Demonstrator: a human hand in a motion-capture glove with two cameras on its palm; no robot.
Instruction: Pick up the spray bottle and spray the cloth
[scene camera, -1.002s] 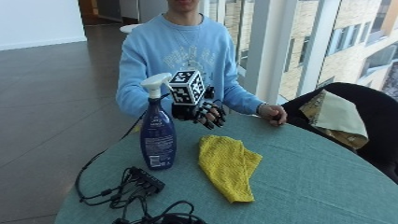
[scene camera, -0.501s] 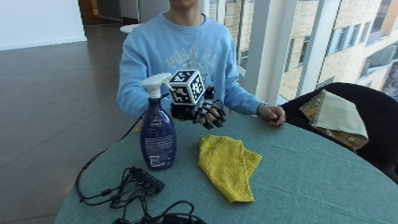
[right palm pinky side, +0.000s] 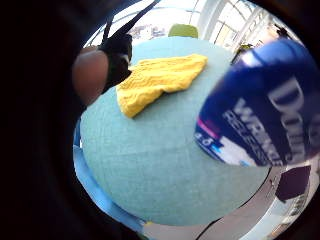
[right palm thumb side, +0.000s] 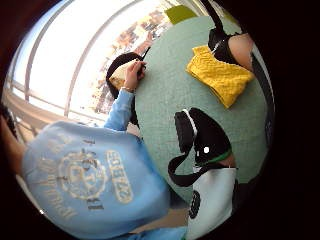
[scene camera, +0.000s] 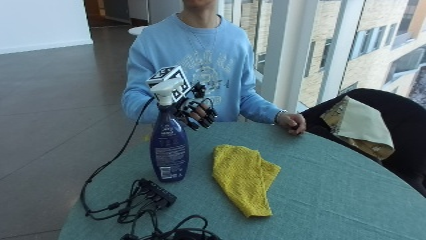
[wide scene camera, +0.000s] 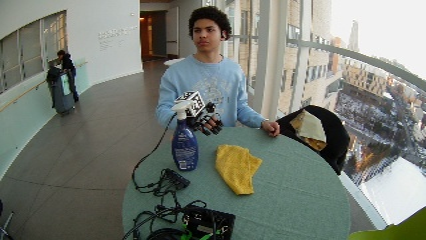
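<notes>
In the outside view, a tall dark-blue plastic spray bottle with a white trigger head (scene camera: 168, 145) is seen standing upright on the round teal cloth-covered table (scene camera: 333, 200). The black-gloved right hand (scene camera: 198, 111) is held in the air just behind the bottle's head, its fingers loosely curled and holding nothing. A crumpled yellow knitted cloth (scene camera: 244, 177) lies beside the bottle, apart from it. The bare left hand (scene camera: 291, 122) rests on the table edge, well apart from the bottle.

The wide outside view adds a tangle of black cables (wide scene camera: 163, 182) near the bottle's base.

In the little-finger palm view, the bottle's label (partly legible) is shown close to the palm, with the cloth beyond.

In the thumb palm view, the bottle is out of sight; the cloth appears.
</notes>
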